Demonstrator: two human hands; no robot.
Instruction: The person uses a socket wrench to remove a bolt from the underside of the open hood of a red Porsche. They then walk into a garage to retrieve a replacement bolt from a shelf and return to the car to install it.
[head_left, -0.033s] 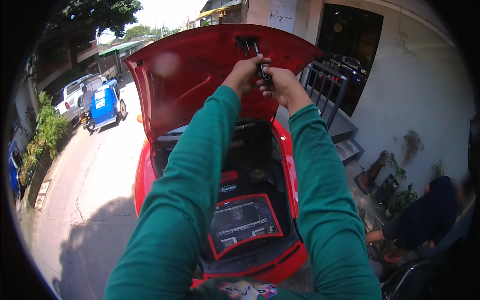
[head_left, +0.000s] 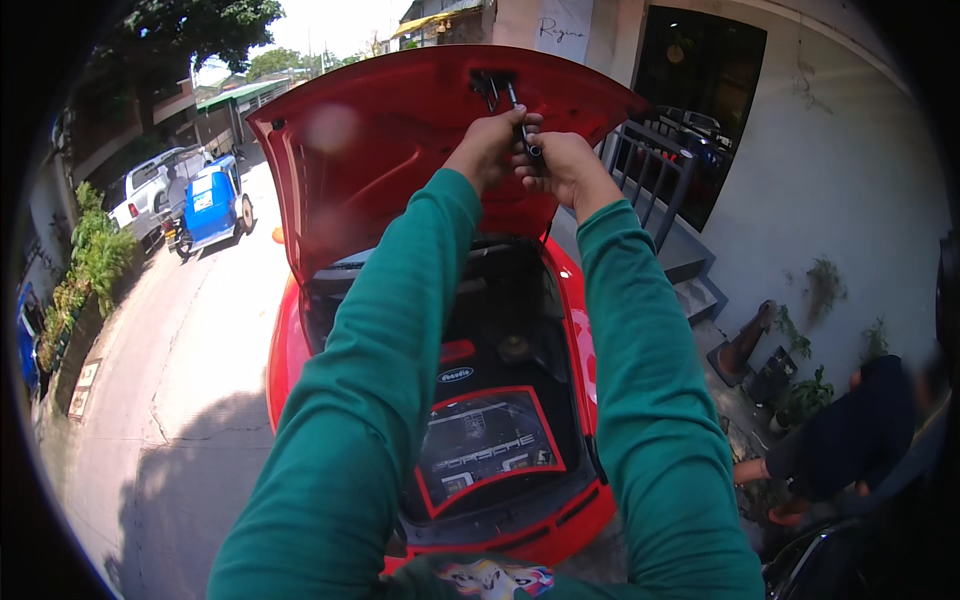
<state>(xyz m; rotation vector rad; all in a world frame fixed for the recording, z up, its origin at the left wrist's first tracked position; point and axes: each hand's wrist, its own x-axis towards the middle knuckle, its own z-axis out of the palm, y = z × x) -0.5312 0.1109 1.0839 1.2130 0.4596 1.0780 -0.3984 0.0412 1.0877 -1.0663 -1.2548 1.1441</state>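
Note:
Both my arms reach up, in green sleeves, to the underside of the raised red hood (head_left: 380,150) of a car. There my two hands meet around a slim dark tool that looks like a socket wrench (head_left: 534,152); its thin shaft points up to the black latch fitting (head_left: 487,86) near the hood's edge. My left hand (head_left: 488,146) is closed around the shaft. My right hand (head_left: 562,166) has its fingers curled at the tool's lower, rounded end. The shaft's top end is too small to tell whether it sits on a bolt.
Below my arms lies the car's front compartment with a red-framed panel (head_left: 490,450). Steps with a grey railing (head_left: 650,185) stand at the right. A person in dark clothes (head_left: 850,430) is at the lower right, near potted plants (head_left: 803,398). A blue sidecar (head_left: 212,205) stands on the road.

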